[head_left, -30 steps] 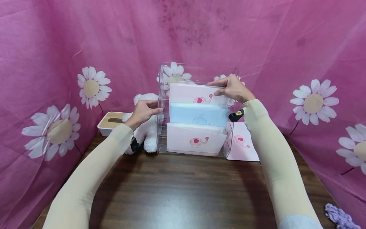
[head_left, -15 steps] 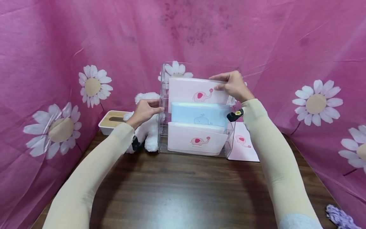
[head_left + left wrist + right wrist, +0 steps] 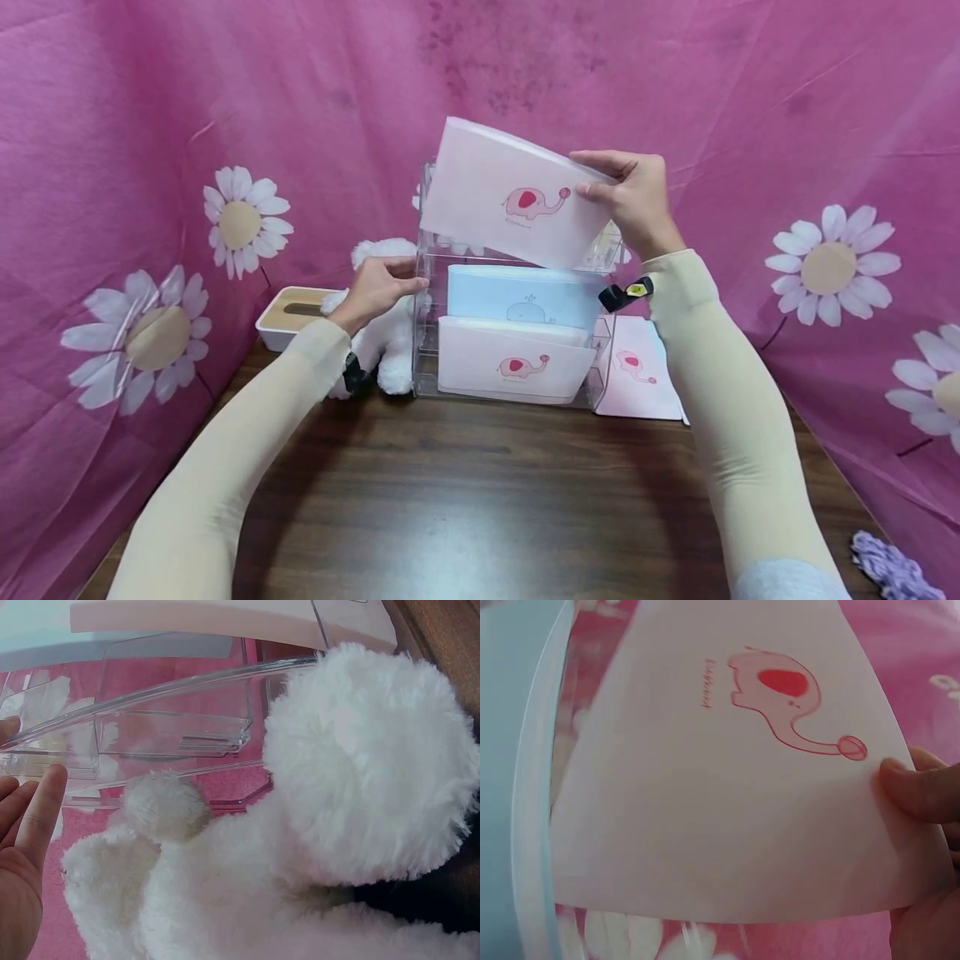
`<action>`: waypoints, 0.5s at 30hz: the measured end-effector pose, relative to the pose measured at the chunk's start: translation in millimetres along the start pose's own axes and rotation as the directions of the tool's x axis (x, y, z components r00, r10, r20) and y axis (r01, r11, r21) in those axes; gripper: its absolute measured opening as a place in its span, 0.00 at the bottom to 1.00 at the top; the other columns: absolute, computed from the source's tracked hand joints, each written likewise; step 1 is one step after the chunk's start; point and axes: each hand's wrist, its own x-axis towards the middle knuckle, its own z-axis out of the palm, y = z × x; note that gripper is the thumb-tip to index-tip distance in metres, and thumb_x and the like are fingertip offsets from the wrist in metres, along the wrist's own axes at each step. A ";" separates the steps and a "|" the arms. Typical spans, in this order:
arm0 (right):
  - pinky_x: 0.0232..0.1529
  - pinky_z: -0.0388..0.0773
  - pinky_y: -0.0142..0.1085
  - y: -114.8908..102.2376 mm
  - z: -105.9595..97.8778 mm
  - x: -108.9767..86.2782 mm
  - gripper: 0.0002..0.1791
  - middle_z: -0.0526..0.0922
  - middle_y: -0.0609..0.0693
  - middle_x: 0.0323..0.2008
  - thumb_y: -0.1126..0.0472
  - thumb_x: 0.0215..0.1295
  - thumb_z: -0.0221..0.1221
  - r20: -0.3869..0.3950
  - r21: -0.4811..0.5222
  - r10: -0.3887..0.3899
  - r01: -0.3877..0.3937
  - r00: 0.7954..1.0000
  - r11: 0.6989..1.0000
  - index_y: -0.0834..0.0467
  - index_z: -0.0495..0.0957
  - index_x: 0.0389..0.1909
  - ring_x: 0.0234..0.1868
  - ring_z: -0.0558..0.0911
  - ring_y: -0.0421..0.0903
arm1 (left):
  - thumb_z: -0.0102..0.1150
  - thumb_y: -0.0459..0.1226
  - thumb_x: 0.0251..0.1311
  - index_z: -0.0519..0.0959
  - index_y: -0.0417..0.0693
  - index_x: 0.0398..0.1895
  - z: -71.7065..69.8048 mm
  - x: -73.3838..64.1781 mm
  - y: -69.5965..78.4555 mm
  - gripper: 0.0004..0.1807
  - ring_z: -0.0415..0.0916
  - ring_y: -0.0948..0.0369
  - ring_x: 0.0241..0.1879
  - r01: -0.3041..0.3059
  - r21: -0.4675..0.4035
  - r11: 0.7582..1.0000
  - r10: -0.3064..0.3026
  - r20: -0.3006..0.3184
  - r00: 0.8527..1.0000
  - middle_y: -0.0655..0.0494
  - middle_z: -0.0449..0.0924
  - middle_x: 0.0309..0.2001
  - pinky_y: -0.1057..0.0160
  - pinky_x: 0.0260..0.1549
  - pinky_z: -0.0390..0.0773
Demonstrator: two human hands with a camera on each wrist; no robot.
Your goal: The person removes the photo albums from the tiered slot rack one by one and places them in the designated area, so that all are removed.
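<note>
My right hand point(image 3: 637, 200) pinches a thin pink notebook point(image 3: 480, 183) by its upper right corner, thumb on the front. The notebook, printed with a red elephant, tilts in the air above a clear plastic rack point(image 3: 425, 375). In the right wrist view, the thumb point(image 3: 911, 787) presses beside the elephant's ball. On the rack's left side, my left hand point(image 3: 371, 292) holds the side panel between thumb and fingers; the left wrist view shows the panel's edge point(image 3: 180, 686) between them. Lower in the rack stand a blue whale notebook point(image 3: 480, 296) and pink elephant notebooks point(image 3: 472, 358).
A white plush toy point(image 3: 393, 358) stands against the rack's left side, under my left wrist. Farther left is a white box with a wooden lid point(image 3: 281, 340). Another pink elephant notebook point(image 3: 641, 396) lies right of the rack. A purple knitted item point(image 3: 892, 567) is at the lower right.
My right hand has raised the pink notebook up out of the rack's top tier, and the notebook has tilted down to the right. My left hand stays on the rack's side.
</note>
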 end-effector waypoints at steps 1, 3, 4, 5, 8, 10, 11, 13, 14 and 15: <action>0.40 0.86 0.27 -2.7 0.7 -2.2 0.21 0.91 0.49 0.45 0.75 0.55 0.71 -0.017 0.032 -0.007 0.008 1.000 0.999 0.59 0.87 0.51 0.41 0.90 0.39 | 0.73 0.37 0.58 0.80 0.40 0.63 0.0 -0.2 0.4 0.29 0.83 0.50 0.59 -0.001 0.002 1.000 0.001 0.003 1.000 0.41 0.84 0.58 0.56 0.60 0.81; 0.40 0.87 0.28 -7.9 3.5 -6.4 0.21 0.92 0.48 0.43 0.76 0.54 0.71 -0.045 0.091 -0.027 0.031 0.999 0.995 0.60 0.88 0.50 0.41 0.90 0.40 | 0.73 0.36 0.58 0.79 0.40 0.63 0.0 -0.5 1.1 0.28 0.83 0.50 0.59 -0.001 -0.008 1.000 0.001 0.010 1.000 0.41 0.84 0.58 0.56 0.60 0.81; 0.40 0.87 0.28 -10.8 5.4 -8.5 0.21 0.92 0.48 0.41 0.76 0.53 0.71 -0.057 0.125 -0.035 0.042 0.998 0.991 0.60 0.88 0.49 0.40 0.90 0.41 | 0.73 0.36 0.58 0.79 0.40 0.63 -0.3 -0.4 1.2 0.28 0.83 0.50 0.59 -0.002 -0.006 1.000 0.002 0.015 1.000 0.41 0.83 0.58 0.56 0.60 0.81; 0.40 0.87 0.28 -13.4 7.6 -10.3 0.21 0.92 0.48 0.40 0.77 0.52 0.71 -0.067 0.154 -0.046 0.056 0.997 0.987 0.61 0.88 0.48 0.40 0.90 0.41 | 0.72 0.36 0.58 0.79 0.40 0.63 -0.5 -0.3 1.5 0.28 0.83 0.50 0.59 -0.003 -0.006 1.000 0.003 0.017 1.000 0.42 0.83 0.59 0.56 0.60 0.81; 0.38 0.87 0.29 -19.2 14.9 -16.7 0.20 0.92 0.46 0.35 0.79 0.50 0.71 -0.077 0.238 -0.075 0.092 0.994 0.967 0.64 0.88 0.46 0.37 0.90 0.41 | 0.72 0.36 0.59 0.79 0.40 0.64 -1.0 -0.6 1.9 0.28 0.82 0.50 0.60 -0.002 -0.013 1.000 0.003 0.022 1.000 0.42 0.83 0.60 0.56 0.61 0.81; 0.38 0.87 0.29 -20.5 19.5 -21.9 0.19 0.92 0.47 0.34 0.80 0.50 0.70 -0.069 0.291 -0.082 0.099 0.994 0.952 0.66 0.88 0.45 0.36 0.91 0.42 | 0.72 0.36 0.59 0.78 0.40 0.64 -1.5 -0.8 1.9 0.29 0.81 0.50 0.61 -0.002 -0.009 1.000 0.002 0.024 1.000 0.42 0.82 0.61 0.56 0.61 0.80; 0.37 0.87 0.30 -20.2 21.4 -24.9 0.19 0.92 0.47 0.33 0.81 0.50 0.70 -0.061 0.312 -0.082 0.096 0.995 0.945 0.66 0.88 0.45 0.36 0.91 0.42 | 0.72 0.36 0.59 0.78 0.40 0.65 -1.5 -0.9 1.8 0.30 0.81 0.50 0.61 0.002 -0.007 1.000 -0.002 0.025 1.000 0.42 0.81 0.62 0.55 0.62 0.80; 0.36 0.87 0.30 -18.2 25.2 -31.2 0.19 0.92 0.48 0.33 0.81 0.50 0.69 -0.036 0.346 -0.071 0.079 0.997 0.935 0.67 0.88 0.44 0.35 0.91 0.42 | 0.72 0.37 0.59 0.77 0.39 0.65 -1.7 -1.3 1.2 0.30 0.79 0.49 0.63 0.008 0.005 1.000 -0.008 0.024 1.000 0.41 0.80 0.62 0.53 0.63 0.79; 0.36 0.87 0.30 -17.0 27.0 -34.5 0.18 0.92 0.48 0.34 0.81 0.51 0.68 -0.023 0.353 -0.062 0.066 0.998 0.933 0.66 0.88 0.44 0.35 0.91 0.42 | 0.72 0.38 0.59 0.78 0.38 0.63 -1.8 -1.2 0.4 0.29 0.79 0.49 0.63 0.015 0.019 1.000 -0.015 0.018 1.000 0.40 0.81 0.61 0.53 0.63 0.79; 0.36 0.87 0.31 -15.2 28.4 -38.2 0.18 0.92 0.48 0.34 0.81 0.51 0.68 -0.006 0.362 -0.051 0.050 0.999 0.931 0.66 0.88 0.44 0.35 0.91 0.42 | 0.73 0.39 0.58 0.80 0.37 0.61 -1.8 -1.3 -0.5 0.28 0.80 0.50 0.62 0.019 0.040 0.999 -0.019 0.004 1.000 0.40 0.82 0.60 0.52 0.63 0.79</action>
